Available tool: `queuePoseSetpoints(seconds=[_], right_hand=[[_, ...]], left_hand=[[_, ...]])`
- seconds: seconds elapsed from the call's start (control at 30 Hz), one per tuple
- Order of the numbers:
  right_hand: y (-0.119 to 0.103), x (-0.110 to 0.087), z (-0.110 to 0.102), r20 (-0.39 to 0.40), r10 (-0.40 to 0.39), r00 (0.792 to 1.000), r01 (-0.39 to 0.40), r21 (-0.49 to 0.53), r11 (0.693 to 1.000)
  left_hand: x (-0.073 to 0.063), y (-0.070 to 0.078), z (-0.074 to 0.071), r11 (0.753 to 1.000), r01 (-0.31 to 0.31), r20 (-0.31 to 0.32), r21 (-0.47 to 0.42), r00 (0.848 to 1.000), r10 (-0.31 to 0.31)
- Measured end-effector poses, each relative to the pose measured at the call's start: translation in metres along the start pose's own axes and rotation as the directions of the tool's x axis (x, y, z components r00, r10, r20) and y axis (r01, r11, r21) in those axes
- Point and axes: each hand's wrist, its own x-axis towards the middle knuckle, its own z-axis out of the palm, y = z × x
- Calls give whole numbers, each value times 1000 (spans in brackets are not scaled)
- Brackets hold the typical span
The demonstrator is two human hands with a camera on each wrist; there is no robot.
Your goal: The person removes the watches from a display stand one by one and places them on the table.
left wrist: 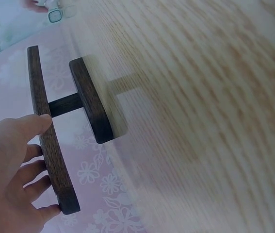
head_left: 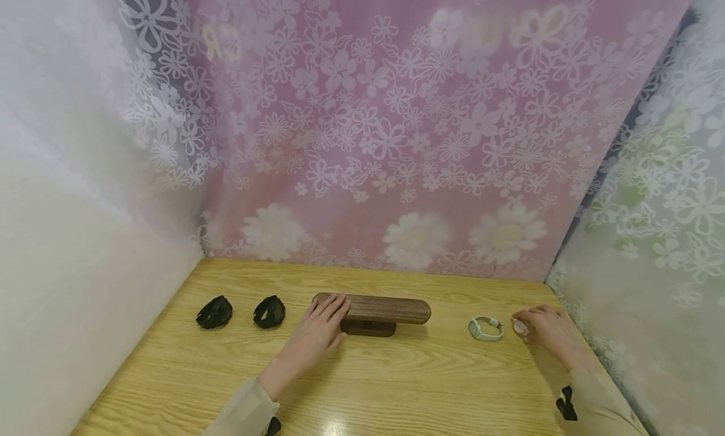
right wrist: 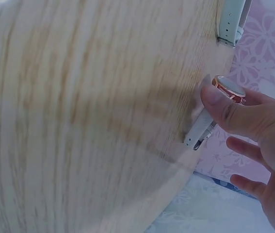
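A dark wooden T-shaped stand (head_left: 391,309), with a long rounded bar on a short post and base, stands on the table. My left hand (head_left: 314,332) holds the bar's left end, thumb on the near edge and fingers over the far one; the left wrist view shows the thumb on the bar (left wrist: 55,165). Far to the right, my right hand (head_left: 552,332) pinches a small wristwatch (right wrist: 230,86) with a rose-gold case and pale strap between thumb and fingers. Just left of that hand sits a pale green wristwatch (head_left: 474,329), its strap looped.
Two black looped objects (head_left: 215,312), their kind unclear, lie at the left of the wooden table (head_left: 396,385). A pink floral curtain (head_left: 362,140) hangs behind the table, with pale sheets at both sides.
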Motion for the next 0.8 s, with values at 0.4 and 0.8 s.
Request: queuePoseSetpoints(seconds=[0.4, 0.8], right_hand=[[6, -12, 8, -27, -19, 999, 22, 108, 994], [4, -19, 8, -93, -4, 996, 18, 153, 988]], left_hand=[[0, 1, 1, 1000, -3, -16, -1, 1000, 3], [0, -1, 3, 1000, 20, 11, -13, 1000, -20]])
